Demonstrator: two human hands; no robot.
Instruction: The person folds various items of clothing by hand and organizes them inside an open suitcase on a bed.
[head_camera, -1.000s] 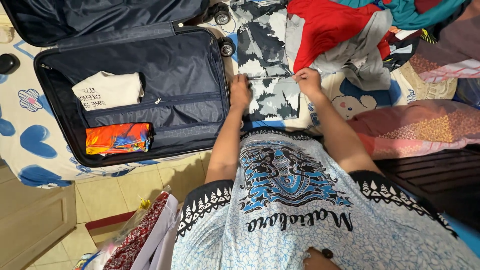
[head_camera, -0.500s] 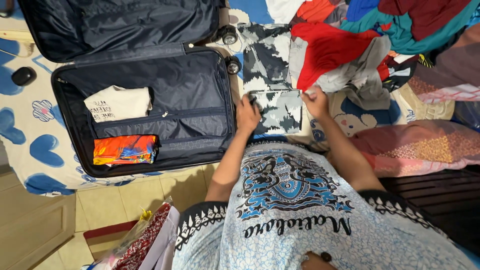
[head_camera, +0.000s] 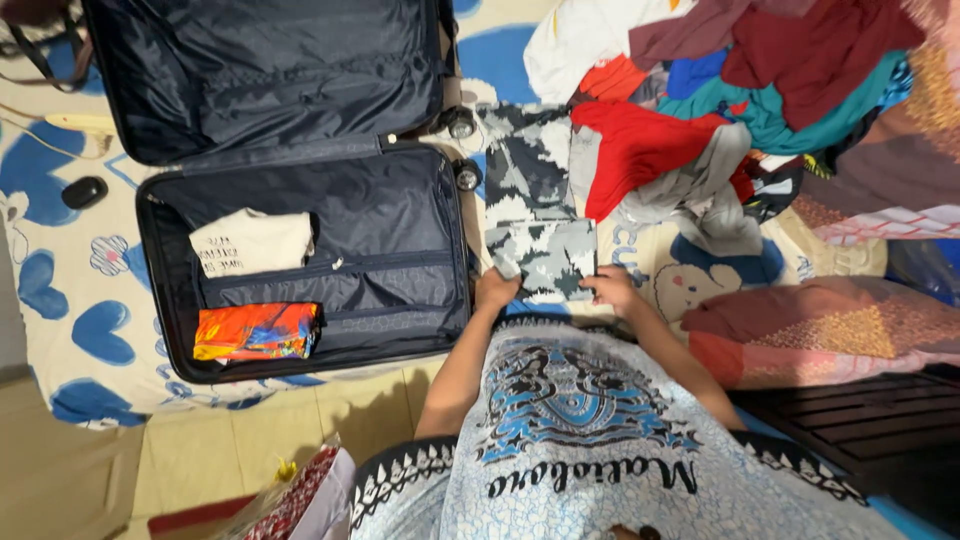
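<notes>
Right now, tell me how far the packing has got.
Done: two folded pieces, a cream top and an orange bundle, lie in the open suitcase. In hand: the left hand and right hand hold a part-folded camo garment. Left: the heap of unfolded clothes beyond it.

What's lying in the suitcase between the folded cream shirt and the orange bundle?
In the head view, only the suitcase's dark zipped lining lies between the cream shirt and the orange bundle.

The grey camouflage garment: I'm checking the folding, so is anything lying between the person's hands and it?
Nothing visible: the left hand and right hand both rest directly on the near edge of the folded grey camouflage garment on the bedsheet.
</notes>
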